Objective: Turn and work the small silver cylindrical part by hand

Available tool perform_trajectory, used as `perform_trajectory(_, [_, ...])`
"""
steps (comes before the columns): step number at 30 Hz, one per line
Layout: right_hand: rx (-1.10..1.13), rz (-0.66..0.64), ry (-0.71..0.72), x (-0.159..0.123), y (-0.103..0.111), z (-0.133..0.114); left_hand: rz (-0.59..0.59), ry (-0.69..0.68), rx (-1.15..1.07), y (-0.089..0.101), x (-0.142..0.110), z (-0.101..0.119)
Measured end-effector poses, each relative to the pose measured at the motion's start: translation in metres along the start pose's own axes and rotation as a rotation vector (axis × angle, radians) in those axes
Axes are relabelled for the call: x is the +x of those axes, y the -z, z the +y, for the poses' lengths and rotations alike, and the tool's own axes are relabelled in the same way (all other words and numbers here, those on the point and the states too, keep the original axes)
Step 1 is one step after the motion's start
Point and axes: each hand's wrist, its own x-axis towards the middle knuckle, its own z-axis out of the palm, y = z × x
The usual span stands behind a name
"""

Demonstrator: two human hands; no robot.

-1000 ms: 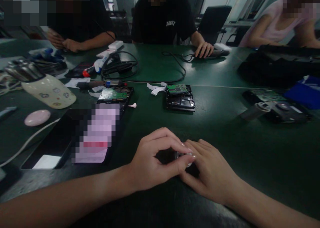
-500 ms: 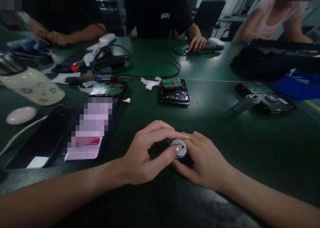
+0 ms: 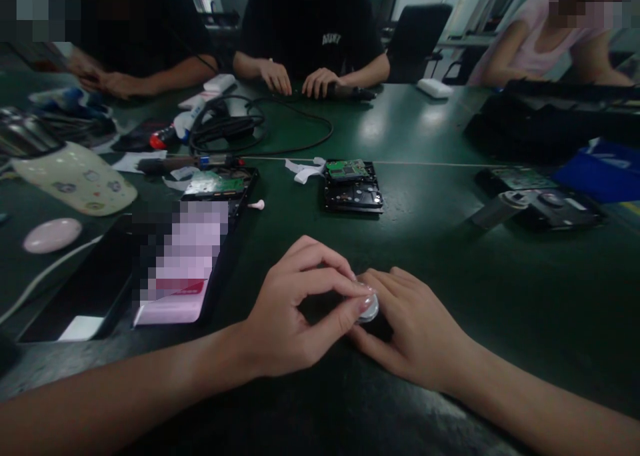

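Note:
My left hand pinches a small round silver metal part with its thumb against the forefinger and middle finger. The fingertips cover much of the part's top face. My right hand curls around the same part from the right, its thumb below and its fingers beyond; their tips are partly hidden. Both hands are low over the dark green table. Straight beyond them lies an opened hard drive with a green circuit board on it.
On the left are a lit phone, a dark phone-like slab, a pink oval object and a patterned bottle. A grey cylinder stands by another drive on the right. Across the table, a co-worker's hands hold a corded tool.
My left fingers have closed further over the round part, hiding more of its face. Opposite, the co-worker's corded tool has moved left, with both hands now at it. The view has shifted slightly.

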Motion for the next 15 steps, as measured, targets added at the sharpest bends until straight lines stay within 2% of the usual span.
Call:
perform_trajectory(3, [-0.004,-0.007,-0.025,0.001,0.002,-0.001,0.146,0.011,0.030,-0.001,0.002,-0.005])
perform_trajectory(6, [0.012,-0.044,-0.067,0.001,0.004,-0.003,0.273,0.188,0.263,0.000,0.006,-0.021])
perform_trajectory(8, [0.029,-0.064,-0.086,0.001,0.005,-0.004,0.138,0.334,0.453,0.000,0.008,-0.032])
perform_trajectory(10, [0.033,-0.064,-0.097,0.001,0.006,-0.004,0.061,0.404,0.534,0.000,0.008,-0.039])
perform_trajectory(15, [0.033,-0.060,-0.115,0.000,0.006,-0.006,0.057,0.440,0.527,-0.002,0.009,-0.039])
